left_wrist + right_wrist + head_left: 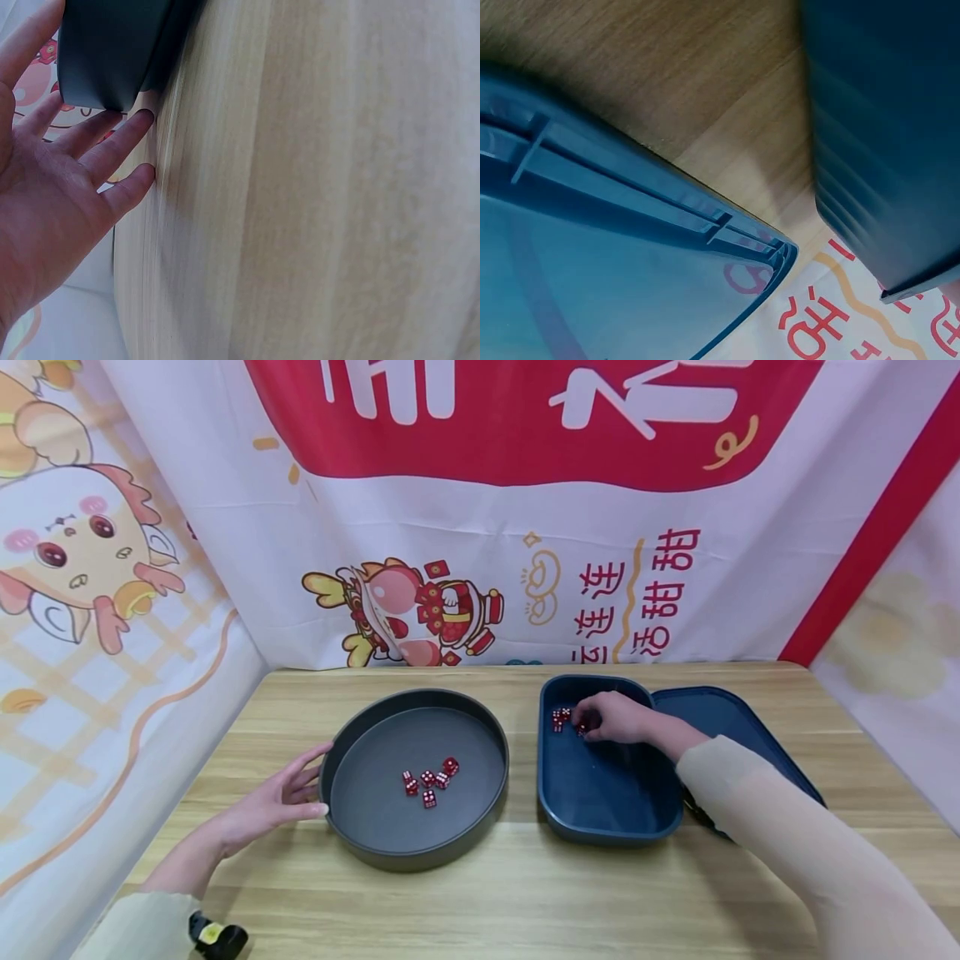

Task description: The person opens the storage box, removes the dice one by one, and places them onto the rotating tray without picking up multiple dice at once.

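Both hands are busy at the desk (465, 902), whose far edge I take as twelve o'clock. The left hand (288, 793), fingers loosely spread, touches the round grey pan (416, 862) at its nine o'clock side. The right hand (618, 717) reaches into the blue box (611, 793), thumb and fingers curled around what looks like a red die, though the fingers partly hide it. Other dice (557, 721) lie beside those fingertips, towards the box's ten o'clock corner. That box points its long axis roughly twelve to six, with the pan at its nine o'clock. More red dice (428, 778) cluster near the pan's middle. At the box's three o'clock, a blue lid (712, 718) slants from eleven towards five.
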`<state>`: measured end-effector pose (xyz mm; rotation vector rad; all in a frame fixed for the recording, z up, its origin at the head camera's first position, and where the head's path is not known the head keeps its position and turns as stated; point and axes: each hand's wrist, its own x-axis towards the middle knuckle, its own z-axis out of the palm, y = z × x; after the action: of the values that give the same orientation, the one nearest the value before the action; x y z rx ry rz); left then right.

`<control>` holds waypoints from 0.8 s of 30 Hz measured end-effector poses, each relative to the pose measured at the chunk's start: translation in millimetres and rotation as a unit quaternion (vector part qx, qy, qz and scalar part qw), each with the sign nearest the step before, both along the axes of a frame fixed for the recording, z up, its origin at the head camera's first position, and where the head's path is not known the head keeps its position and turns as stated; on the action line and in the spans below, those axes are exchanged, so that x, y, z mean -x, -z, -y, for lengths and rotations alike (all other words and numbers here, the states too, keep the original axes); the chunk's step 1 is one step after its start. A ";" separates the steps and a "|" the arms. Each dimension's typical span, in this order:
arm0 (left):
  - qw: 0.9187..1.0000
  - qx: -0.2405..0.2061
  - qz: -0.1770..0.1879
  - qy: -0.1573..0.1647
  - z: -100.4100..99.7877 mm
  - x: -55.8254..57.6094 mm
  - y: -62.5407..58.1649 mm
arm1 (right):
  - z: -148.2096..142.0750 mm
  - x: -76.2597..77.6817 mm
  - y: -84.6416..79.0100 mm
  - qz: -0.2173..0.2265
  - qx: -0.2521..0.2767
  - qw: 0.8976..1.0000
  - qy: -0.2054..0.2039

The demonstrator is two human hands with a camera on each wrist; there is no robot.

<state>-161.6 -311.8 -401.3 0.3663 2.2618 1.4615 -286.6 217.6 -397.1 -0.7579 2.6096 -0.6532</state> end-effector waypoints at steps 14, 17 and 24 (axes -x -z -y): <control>1.000 -0.001 0.000 -0.002 -1.2 -2.1 -1.9 | -4.1 -0.3 -6.3 -0.008 0.011 1.000 -0.003; 1.000 -0.001 0.000 -0.003 -1.2 -2.3 -2.0 | -3.6 -0.4 -10.6 -0.024 0.016 1.000 -0.006; 1.000 0.000 0.001 -0.004 -1.8 -3.4 -2.1 | 0.8 -5.6 -27.0 -0.040 0.026 0.999 -0.010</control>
<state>-158.2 -310.0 -399.2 0.3576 2.2642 1.4655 -281.0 216.7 -370.1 -0.8415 2.6614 -0.7024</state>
